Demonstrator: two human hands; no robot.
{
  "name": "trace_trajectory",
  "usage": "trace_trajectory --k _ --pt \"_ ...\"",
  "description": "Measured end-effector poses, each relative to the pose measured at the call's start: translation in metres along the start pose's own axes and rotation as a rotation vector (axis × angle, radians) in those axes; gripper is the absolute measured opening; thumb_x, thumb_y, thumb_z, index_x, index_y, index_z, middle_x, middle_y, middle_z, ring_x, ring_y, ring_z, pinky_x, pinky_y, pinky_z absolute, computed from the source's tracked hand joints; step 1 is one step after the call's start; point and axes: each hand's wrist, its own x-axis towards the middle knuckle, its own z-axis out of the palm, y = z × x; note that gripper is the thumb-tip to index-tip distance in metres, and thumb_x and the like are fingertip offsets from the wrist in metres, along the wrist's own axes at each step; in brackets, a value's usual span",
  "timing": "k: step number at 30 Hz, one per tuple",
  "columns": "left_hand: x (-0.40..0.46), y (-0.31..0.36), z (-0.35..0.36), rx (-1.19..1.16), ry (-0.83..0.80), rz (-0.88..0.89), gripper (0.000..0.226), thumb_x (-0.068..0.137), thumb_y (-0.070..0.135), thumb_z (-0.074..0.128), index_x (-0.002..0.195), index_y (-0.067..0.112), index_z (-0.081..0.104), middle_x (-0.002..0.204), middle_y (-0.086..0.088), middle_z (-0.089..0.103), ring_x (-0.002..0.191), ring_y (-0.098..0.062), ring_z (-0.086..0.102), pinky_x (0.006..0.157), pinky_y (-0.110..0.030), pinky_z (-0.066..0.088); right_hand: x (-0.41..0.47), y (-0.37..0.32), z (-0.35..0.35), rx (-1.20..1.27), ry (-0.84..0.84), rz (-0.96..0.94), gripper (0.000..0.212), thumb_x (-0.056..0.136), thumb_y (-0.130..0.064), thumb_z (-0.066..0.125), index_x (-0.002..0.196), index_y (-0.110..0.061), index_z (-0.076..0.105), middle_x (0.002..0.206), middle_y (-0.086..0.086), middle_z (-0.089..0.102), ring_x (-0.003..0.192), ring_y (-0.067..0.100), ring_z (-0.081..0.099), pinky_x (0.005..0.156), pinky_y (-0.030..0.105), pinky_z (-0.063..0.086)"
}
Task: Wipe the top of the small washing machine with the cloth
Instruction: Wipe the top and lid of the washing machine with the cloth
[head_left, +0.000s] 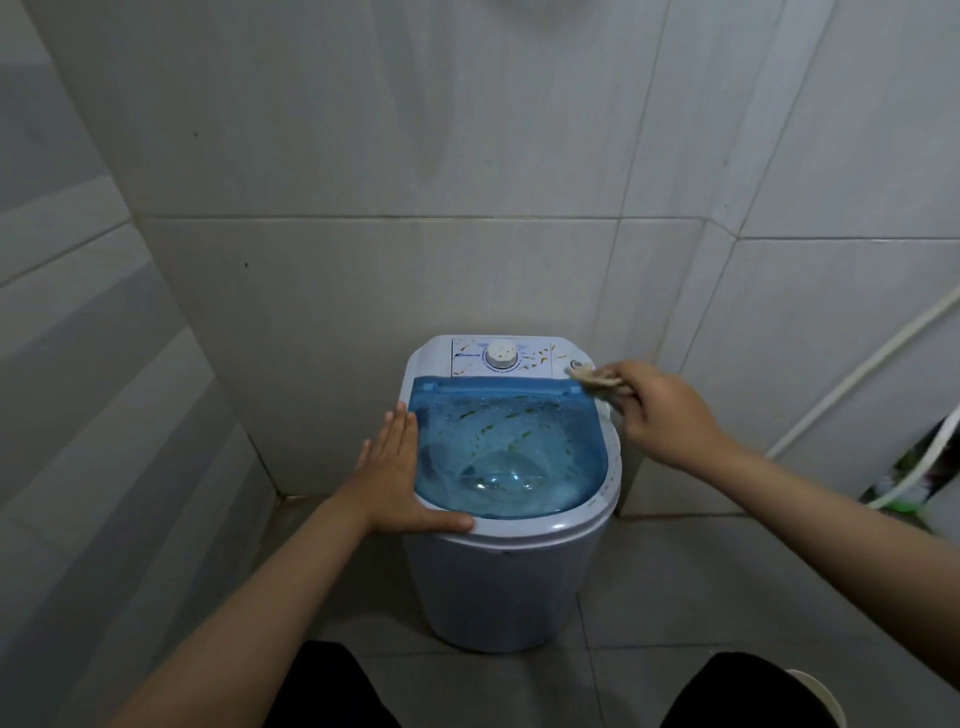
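A small white washing machine (511, 582) stands on the floor against the tiled wall. Its top has a see-through blue lid (511, 452) flecked with yellowish smears and a white control panel with a round dial (502, 356). My left hand (397, 473) lies flat with straight fingers on the machine's left rim, thumb along the front edge. My right hand (660, 410) pinches a small beige cloth (592, 378) at the back right corner of the top, touching the panel's right end.
Grey tiled walls close in behind and on the left. A white hose (852, 379) runs diagonally down the right wall toward green and dark items (914, 478) on the floor. My dark-clothed knees (332, 691) are at the bottom edge.
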Motion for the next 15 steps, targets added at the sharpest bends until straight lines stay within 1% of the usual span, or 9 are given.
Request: trace_trajectory --k 2,4,8,12,15 --pt "0.000 -0.002 0.002 -0.007 0.020 -0.019 0.154 0.038 0.093 0.052 0.145 0.012 -0.025 0.153 -0.002 -0.033 0.140 -0.018 -0.028 0.114 -0.046 -0.007 0.028 0.003 0.012 -0.023 0.006 0.071 0.034 0.081 -0.003 0.052 0.113 -0.011 0.062 0.111 0.016 0.066 0.101 0.036 0.062 0.080 0.039 0.051" --pt "0.001 -0.003 0.004 -0.014 0.028 -0.031 0.153 0.039 0.092 0.053 0.145 0.012 -0.023 0.153 -0.002 -0.032 0.141 -0.017 -0.027 0.115 -0.046 -0.007 0.052 0.001 0.021 -0.044 0.016 0.112 0.031 0.081 -0.005 0.052 0.111 -0.008 0.062 0.111 0.018 0.065 0.101 0.038 0.061 0.078 0.037 0.049" --pt "0.001 0.000 0.004 -0.014 0.055 -0.012 0.153 0.040 0.091 0.055 0.146 0.013 -0.022 0.153 0.000 -0.033 0.141 -0.016 -0.026 0.115 -0.046 -0.006 0.084 0.000 0.030 -0.110 0.008 0.144 0.034 0.080 -0.007 0.060 0.114 -0.007 0.060 0.115 0.018 0.061 0.104 0.038 0.059 0.078 0.036 0.048" --pt "0.000 0.000 0.005 -0.032 0.068 -0.012 0.153 0.039 0.090 0.057 0.146 0.014 -0.021 0.153 0.001 -0.033 0.141 -0.015 -0.026 0.115 -0.045 -0.005 0.100 0.009 0.047 -0.138 -0.055 0.186 0.032 0.080 -0.005 0.057 0.112 -0.007 0.061 0.113 0.020 0.062 0.101 0.037 0.059 0.074 0.035 0.047" --pt "0.000 0.000 0.005 -0.033 0.074 -0.010 0.153 0.039 0.090 0.057 0.146 0.015 -0.021 0.153 0.002 -0.033 0.141 -0.014 -0.026 0.115 -0.045 -0.005 0.097 0.019 0.057 -0.193 -0.111 0.196 0.036 0.079 -0.002 0.055 0.114 -0.005 0.060 0.114 0.020 0.061 0.104 0.038 0.058 0.079 0.038 0.049"
